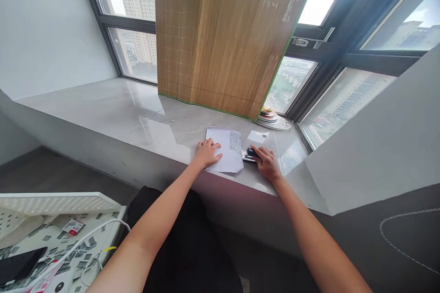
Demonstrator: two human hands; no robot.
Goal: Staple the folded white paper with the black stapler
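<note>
White sheets of paper (225, 158) lie on the pale window sill, with a patch of dense dark print at their upper right. My left hand (207, 153) rests flat on the left part of the sheets, fingers spread. Just right of the paper, my right hand (266, 161) is closed over a black stapler (253, 152). The stapler's front end is at the right edge of the sheets; I cannot tell whether paper is between its jaws. Part of the stapler is hidden under my fingers.
A tall wood-patterned mat (220, 41) with green edging leans against the windows behind the paper. Stacked round discs (270, 118) sit in the right corner of the sill (103, 105). At lower left, a patterned table holds a white perforated basket (68, 203), a dark phone (20, 265) and cables.
</note>
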